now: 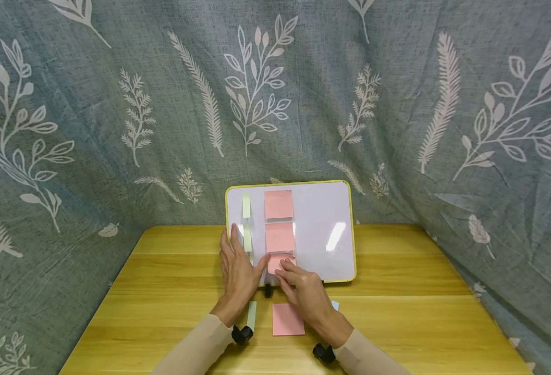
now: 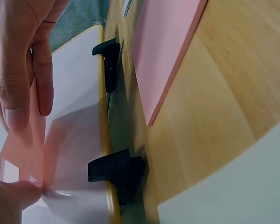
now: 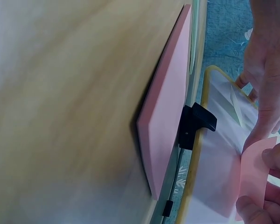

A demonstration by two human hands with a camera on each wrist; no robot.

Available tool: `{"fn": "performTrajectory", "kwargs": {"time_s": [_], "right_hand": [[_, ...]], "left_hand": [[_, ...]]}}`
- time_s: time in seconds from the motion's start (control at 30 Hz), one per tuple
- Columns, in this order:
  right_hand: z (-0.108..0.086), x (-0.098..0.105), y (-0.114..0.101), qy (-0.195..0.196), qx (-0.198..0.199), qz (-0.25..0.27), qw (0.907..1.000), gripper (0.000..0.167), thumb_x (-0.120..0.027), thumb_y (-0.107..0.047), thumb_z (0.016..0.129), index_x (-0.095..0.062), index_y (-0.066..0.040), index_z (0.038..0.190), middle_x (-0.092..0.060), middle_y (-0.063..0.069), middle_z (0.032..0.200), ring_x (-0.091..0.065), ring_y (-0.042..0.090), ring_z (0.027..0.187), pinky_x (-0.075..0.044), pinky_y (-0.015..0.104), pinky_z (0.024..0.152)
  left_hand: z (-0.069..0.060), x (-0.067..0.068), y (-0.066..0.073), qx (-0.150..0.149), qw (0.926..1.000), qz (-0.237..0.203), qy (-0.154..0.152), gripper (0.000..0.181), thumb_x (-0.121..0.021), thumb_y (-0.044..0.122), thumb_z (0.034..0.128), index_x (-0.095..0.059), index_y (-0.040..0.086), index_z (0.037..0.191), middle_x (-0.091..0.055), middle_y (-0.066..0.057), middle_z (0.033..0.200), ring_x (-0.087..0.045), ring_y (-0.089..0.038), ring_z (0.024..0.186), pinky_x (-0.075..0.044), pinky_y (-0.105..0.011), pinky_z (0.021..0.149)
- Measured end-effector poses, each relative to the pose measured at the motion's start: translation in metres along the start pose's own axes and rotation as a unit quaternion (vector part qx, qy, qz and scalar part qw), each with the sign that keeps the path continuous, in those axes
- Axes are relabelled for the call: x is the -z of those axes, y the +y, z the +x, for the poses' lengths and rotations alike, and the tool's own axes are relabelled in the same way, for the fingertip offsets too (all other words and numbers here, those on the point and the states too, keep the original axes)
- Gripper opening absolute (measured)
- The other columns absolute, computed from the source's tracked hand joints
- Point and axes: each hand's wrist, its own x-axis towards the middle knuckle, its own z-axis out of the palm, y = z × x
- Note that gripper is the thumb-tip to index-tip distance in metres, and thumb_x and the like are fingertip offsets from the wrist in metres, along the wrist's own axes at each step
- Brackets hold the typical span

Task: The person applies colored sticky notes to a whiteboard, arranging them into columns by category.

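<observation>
A small whiteboard (image 1: 322,213) with a yellow rim leans at the back of the table. My right hand (image 1: 310,294) pinches a pink sticky note (image 3: 254,170) at the board's lower part, its lower edge lifted off the surface. With fingers spread over the board's left side, my left hand (image 1: 241,273) touches that note's left edge with the thumb (image 2: 23,193). Directly above are two more pink notes, the upper one (image 1: 279,204) and the middle one (image 1: 280,237), stuck in a column. Green strips (image 1: 246,205) run down the left, partly behind the left hand.
On the table before the board lie a pink sticky-note pad (image 1: 288,320) and a green strip pad (image 1: 252,314). A light-blue piece (image 1: 335,305) shows partly behind the right wrist. Black stand clips (image 2: 116,170) hold the board's lower edge. A patterned curtain (image 1: 162,104) hangs behind.
</observation>
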Motion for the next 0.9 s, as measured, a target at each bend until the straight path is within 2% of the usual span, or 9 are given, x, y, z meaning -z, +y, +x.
{"fn": "performTrajectory", "kwargs": {"time_s": [0.33, 0.47, 0.53, 0.63, 0.7, 0.9], "right_hand": [[-0.0001, -0.0004, 0.0017, -0.035, -0.004, -0.008, 0.9993, 0.021, -0.094, 0.000, 0.095, -0.091, 0.001, 0.116, -0.085, 0.027, 0.129, -0.087, 0.043, 0.117, -0.071, 0.045, 0.095], [-0.0015, 0.0004, 0.0008, -0.064, -0.007, -0.054, 0.9964, 0.027, -0.092, -0.010, 0.100, -0.089, -0.003, 0.126, -0.085, 0.020, 0.136, -0.087, 0.039, 0.119, -0.072, 0.047, 0.093], [-0.0012, 0.0018, -0.0005, -0.079, 0.003, -0.087, 0.9931, 0.033, -0.092, -0.015, 0.101, -0.088, -0.004, 0.132, -0.085, 0.017, 0.139, -0.086, 0.037, 0.121, -0.072, 0.048, 0.094], [0.0006, 0.0043, -0.0032, -0.097, 0.033, -0.131, 0.9860, 0.041, -0.092, -0.019, 0.101, -0.085, -0.004, 0.138, -0.084, 0.014, 0.144, -0.084, 0.035, 0.128, -0.071, 0.050, 0.103], [0.0018, 0.0057, -0.0050, -0.109, 0.050, -0.157, 0.9803, 0.046, -0.093, -0.022, 0.101, -0.083, -0.003, 0.142, -0.083, 0.013, 0.146, -0.082, 0.035, 0.133, -0.066, 0.055, 0.113], [0.0050, 0.0063, -0.0081, -0.144, 0.063, -0.209, 0.9652, 0.060, -0.093, -0.030, 0.100, -0.077, -0.003, 0.151, -0.079, 0.012, 0.153, -0.077, 0.033, 0.145, -0.055, 0.057, 0.129]], "left_hand": [[0.0012, -0.0021, 0.0024, 0.002, 0.9999, 0.004, 0.014, 0.131, -0.101, 0.043, 0.0928, -0.015, 0.013, 0.187, -0.017, -0.029, 0.189, -0.039, -0.057, 0.165, -0.052, -0.076, 0.119], [0.0020, -0.0027, 0.0011, 0.005, 0.9998, 0.003, 0.019, 0.133, -0.103, 0.042, 0.0911, -0.015, 0.012, 0.187, -0.020, -0.030, 0.188, -0.041, -0.056, 0.164, -0.052, -0.075, 0.121], [0.0022, -0.0026, 0.0003, 0.003, 0.9997, 0.001, 0.022, 0.134, -0.103, 0.042, 0.0902, -0.015, 0.011, 0.187, -0.022, -0.030, 0.186, -0.042, -0.056, 0.163, -0.052, -0.074, 0.120], [0.0028, -0.0022, -0.0008, 0.002, 0.9997, -0.001, 0.024, 0.136, -0.104, 0.042, 0.0899, -0.015, 0.011, 0.187, -0.024, -0.030, 0.185, -0.044, -0.055, 0.162, -0.053, -0.073, 0.121], [0.0032, -0.0018, -0.0012, 0.002, 0.9997, -0.001, 0.024, 0.136, -0.104, 0.042, 0.0897, -0.014, 0.011, 0.187, -0.025, -0.030, 0.184, -0.044, -0.055, 0.162, -0.054, -0.072, 0.121], [0.0041, -0.0004, -0.0016, 0.002, 0.9997, 0.005, 0.023, 0.138, -0.105, 0.043, 0.0886, -0.014, 0.013, 0.187, -0.028, -0.030, 0.181, -0.048, -0.054, 0.159, -0.056, -0.069, 0.120]]}}
